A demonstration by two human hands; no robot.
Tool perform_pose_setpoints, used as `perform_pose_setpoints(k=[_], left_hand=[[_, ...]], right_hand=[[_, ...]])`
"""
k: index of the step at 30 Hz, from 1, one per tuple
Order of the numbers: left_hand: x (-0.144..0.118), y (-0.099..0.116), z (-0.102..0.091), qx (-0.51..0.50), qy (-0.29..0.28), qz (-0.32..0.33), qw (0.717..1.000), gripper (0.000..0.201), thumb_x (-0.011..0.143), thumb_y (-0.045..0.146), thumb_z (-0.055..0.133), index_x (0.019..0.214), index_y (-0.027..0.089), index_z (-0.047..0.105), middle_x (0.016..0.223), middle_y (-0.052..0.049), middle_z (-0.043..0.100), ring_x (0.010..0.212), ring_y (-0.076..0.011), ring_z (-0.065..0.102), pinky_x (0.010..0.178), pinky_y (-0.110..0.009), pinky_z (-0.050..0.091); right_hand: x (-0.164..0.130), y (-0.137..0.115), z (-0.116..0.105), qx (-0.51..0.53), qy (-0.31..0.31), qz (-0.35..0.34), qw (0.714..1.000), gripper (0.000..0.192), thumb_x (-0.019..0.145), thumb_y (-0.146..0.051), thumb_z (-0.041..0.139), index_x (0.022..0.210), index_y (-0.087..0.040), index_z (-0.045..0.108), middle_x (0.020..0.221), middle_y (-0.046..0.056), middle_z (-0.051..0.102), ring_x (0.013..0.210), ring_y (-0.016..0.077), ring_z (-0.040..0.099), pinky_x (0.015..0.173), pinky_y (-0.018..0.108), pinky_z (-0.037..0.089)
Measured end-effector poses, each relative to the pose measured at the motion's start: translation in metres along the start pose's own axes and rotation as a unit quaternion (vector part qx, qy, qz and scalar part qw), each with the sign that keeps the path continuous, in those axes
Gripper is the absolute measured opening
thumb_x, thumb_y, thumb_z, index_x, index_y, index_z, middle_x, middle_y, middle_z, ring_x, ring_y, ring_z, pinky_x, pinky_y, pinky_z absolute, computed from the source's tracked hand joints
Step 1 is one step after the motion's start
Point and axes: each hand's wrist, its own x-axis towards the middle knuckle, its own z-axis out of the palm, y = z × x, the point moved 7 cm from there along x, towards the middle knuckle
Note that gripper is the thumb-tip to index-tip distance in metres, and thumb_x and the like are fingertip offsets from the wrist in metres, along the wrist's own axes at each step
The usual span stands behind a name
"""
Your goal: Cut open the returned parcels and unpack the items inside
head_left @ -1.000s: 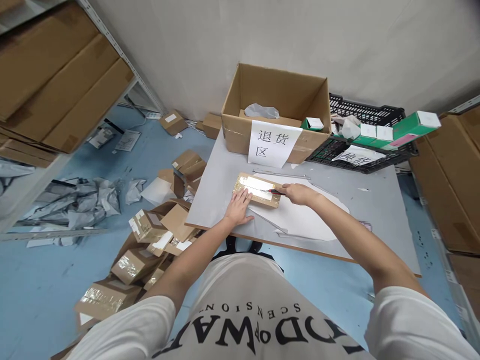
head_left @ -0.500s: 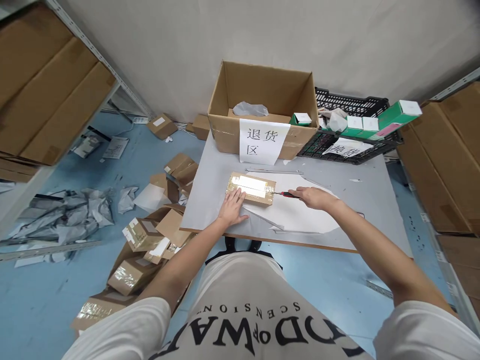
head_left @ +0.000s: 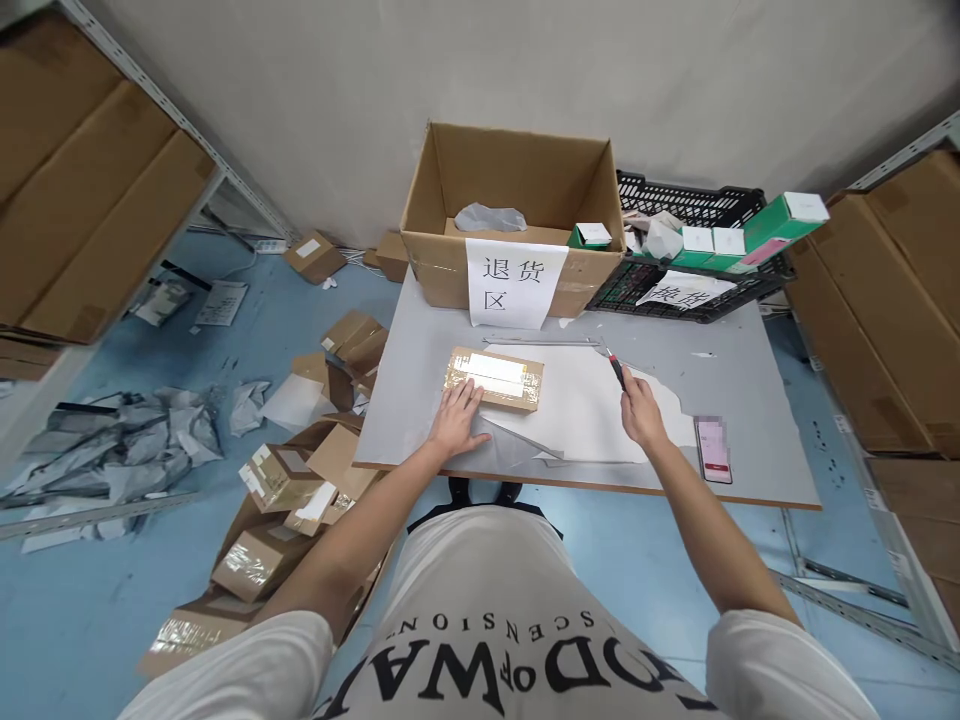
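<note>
Flat brown cardboard parcel (head_left: 495,378), top covered in shiny clear tape with a white label, lies on the grey worktop (head_left: 742,420) left of centre, partly on a large white paper sheet (head_left: 585,405). Left hand (head_left: 457,420) lies flat, fingers spread, fingertips on the parcel's near-left corner, palm on the worktop close to the near edge. Right hand (head_left: 641,412) is closed around a red-handled utility knife (head_left: 615,368), blade end pointing up toward the far edge, well apart from the parcel, over the white sheet. Pink smartphone (head_left: 711,450) lies flat just right of that hand, near the near edge. At the far edge stands an open brown cardboard box (head_left: 517,215) with a white paper sign (head_left: 514,282) bearing Chinese characters taped on its front. Beside it at the far right corner sits a black plastic crate (head_left: 690,250) holding green and white small cartons (head_left: 784,218). On the blue floor left of the worktop: heap of taped brown boxes (head_left: 285,490) and crumpled grey plastic bags (head_left: 127,450).
</note>
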Motion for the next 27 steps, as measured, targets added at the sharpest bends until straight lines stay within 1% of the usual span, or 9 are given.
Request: perform_pose_setpoints(k=[3,5,7,9,14,17,21,24,27], left_hand=[[-0.001,0.000,0.000,0.003,0.002,0.000,1.000,0.097,0.070,0.062,0.058,0.146,0.013,0.022,0.153,-0.015,0.018,0.141,-0.0321,0.012,0.113,-0.047,0.011],[-0.001,0.000,0.001,0.005,0.002,-0.001,1.000,0.097,0.070,0.062,0.058,0.146,0.013,0.022,0.153,-0.015,0.018,0.141,-0.0322,0.012,0.113,-0.047,0.012],[-0.002,0.001,0.002,0.008,0.000,-0.002,1.000,0.098,0.070,0.062,0.059,0.146,0.012,0.022,0.153,-0.016,0.017,0.141,-0.0325,0.012,0.113,-0.048,0.012],[-0.002,0.001,0.002,0.011,-0.002,-0.003,1.000,0.098,0.070,0.061,0.059,0.145,0.012,0.022,0.153,-0.016,0.017,0.141,-0.0326,0.011,0.113,-0.048,0.012],[-0.002,0.000,0.003,0.013,-0.004,-0.001,1.000,0.095,0.072,0.060,0.058,0.146,0.013,0.021,0.153,-0.015,0.016,0.141,-0.0321,0.010,0.113,-0.047,0.011],[-0.002,0.000,0.003,0.011,-0.005,-0.002,1.000,0.094,0.072,0.059,0.059,0.146,0.013,0.022,0.153,-0.015,0.017,0.141,-0.0323,0.011,0.113,-0.047,0.012],[-0.002,0.001,0.002,0.017,-0.003,0.003,1.000,0.093,0.072,0.058,0.060,0.145,0.013,0.024,0.153,-0.015,0.018,0.140,-0.0329,0.013,0.113,-0.048,0.013],[-0.002,0.001,0.001,0.024,0.002,0.006,1.000,0.092,0.073,0.057,0.060,0.145,0.013,0.024,0.153,-0.015,0.018,0.140,-0.0325,0.014,0.113,-0.048,0.013],[-0.001,0.001,0.000,0.028,0.005,0.008,1.000,0.091,0.073,0.057,0.059,0.145,0.013,0.024,0.153,-0.015,0.019,0.140,-0.0323,0.014,0.113,-0.048,0.012]], right_hand=[[-0.010,0.010,0.030,-0.021,0.031,0.093,0.995,0.057,0.089,-0.021,0.023,0.145,-0.014,0.019,0.125,0.019,0.043,0.110,0.0254,0.050,0.086,0.038,0.044],[-0.015,0.009,0.050,-0.056,0.025,0.136,0.989,0.057,0.089,-0.021,0.022,0.144,-0.010,0.018,0.125,0.023,0.043,0.110,0.0273,0.051,0.084,0.040,0.045],[-0.018,0.005,0.071,-0.097,-0.003,0.159,0.982,0.056,0.089,-0.020,0.021,0.144,-0.009,0.016,0.121,0.024,0.047,0.105,0.0289,0.053,0.080,0.043,0.046],[-0.021,0.001,0.089,-0.127,-0.038,0.176,0.975,0.055,0.089,-0.020,0.021,0.144,-0.012,0.016,0.116,0.023,0.052,0.098,0.0288,0.057,0.076,0.043,0.047],[-0.023,0.002,0.128,-0.123,-0.094,0.196,0.968,0.053,0.091,-0.024,0.025,0.143,-0.019,0.019,0.118,0.021,0.050,0.098,0.0259,0.058,0.078,0.040,0.048],[-0.021,0.005,0.144,-0.111,-0.078,0.193,0.972,0.054,0.090,-0.023,0.028,0.143,-0.022,0.021,0.121,0.020,0.048,0.099,0.0263,0.057,0.075,0.038,0.048],[-0.023,0.011,0.159,-0.094,-0.065,0.233,0.966,0.057,0.088,-0.021,0.030,0.144,-0.023,0.023,0.128,0.019,0.041,0.105,0.0277,0.052,0.079,0.038,0.046],[-0.027,0.014,0.168,-0.055,-0.065,0.257,0.963,0.059,0.088,-0.021,0.029,0.146,-0.025,0.020,0.133,0.017,0.035,0.111,0.0298,0.046,0.085,0.042,0.042],[-0.030,0.014,0.169,-0.033,-0.059,0.250,0.966,0.057,0.089,-0.024,0.030,0.146,-0.027,0.022,0.133,0.017,0.035,0.115,0.0322,0.040,0.087,0.048,0.040]])
